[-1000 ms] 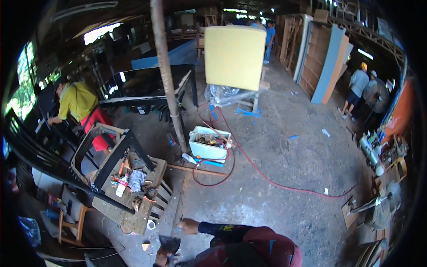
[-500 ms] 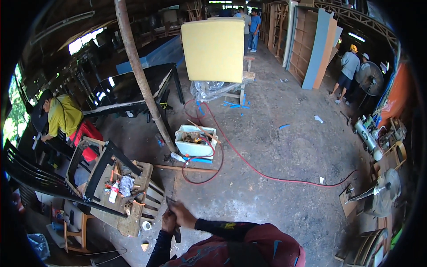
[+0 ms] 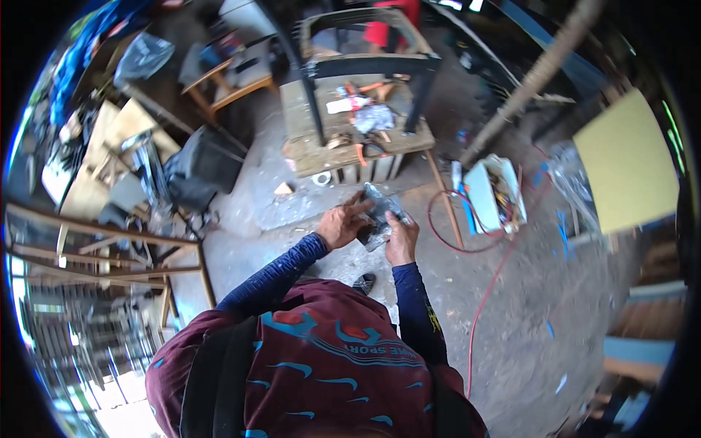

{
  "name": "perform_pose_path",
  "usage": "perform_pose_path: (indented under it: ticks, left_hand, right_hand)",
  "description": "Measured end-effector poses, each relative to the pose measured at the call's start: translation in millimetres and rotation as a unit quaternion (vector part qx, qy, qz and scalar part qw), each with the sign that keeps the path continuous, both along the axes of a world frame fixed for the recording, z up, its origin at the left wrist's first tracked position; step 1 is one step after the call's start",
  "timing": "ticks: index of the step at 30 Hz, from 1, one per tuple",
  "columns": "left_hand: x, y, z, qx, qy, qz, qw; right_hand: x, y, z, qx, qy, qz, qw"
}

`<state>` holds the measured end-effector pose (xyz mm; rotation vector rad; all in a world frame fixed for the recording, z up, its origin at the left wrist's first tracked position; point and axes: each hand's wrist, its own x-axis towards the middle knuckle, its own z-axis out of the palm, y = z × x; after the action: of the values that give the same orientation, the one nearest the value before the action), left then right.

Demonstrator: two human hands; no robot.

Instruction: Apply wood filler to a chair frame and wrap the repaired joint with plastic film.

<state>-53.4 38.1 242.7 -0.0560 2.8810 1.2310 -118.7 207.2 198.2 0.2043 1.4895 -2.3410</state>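
Observation:
In front of my chest I hold a thin, dark grey sheet with pale smudges, like a worn piece of sandpaper. My right hand pinches its right edge, thumb on top. On its left side, the fingers of my left hand press against the sheet. Just beyond stands a low wooden worktable, with a black-and-bare wooden chair frame resting on it. A white-and-red bottle, a crumpled pale wad and an orange-handled tool lie on the tabletop.
A white bin of tools and a red hose are right of the table. A slanting pole and a yellow padded panel stand farther right. Wooden furniture frames crowd the left. A tape roll lies on the floor.
My view has swung left and down, so the worktable now lies straight ahead. My hands, close together before, are now apart, with the dark sheet spread between them.

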Motion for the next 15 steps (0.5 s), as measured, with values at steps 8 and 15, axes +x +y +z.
perform_pose_path:
  ticks: [8,15]
  left_hand:
    - [84,-86,-48,0.536,-0.128,0.270,0.789]
    - [100,-117,-44,0.484,-0.041,0.345,0.803]
  right_hand:
    - [11,-50,-8,-0.005,-0.047,0.256,0.965]
    - [1,-116,-30,0.252,0.289,0.185,0.905]
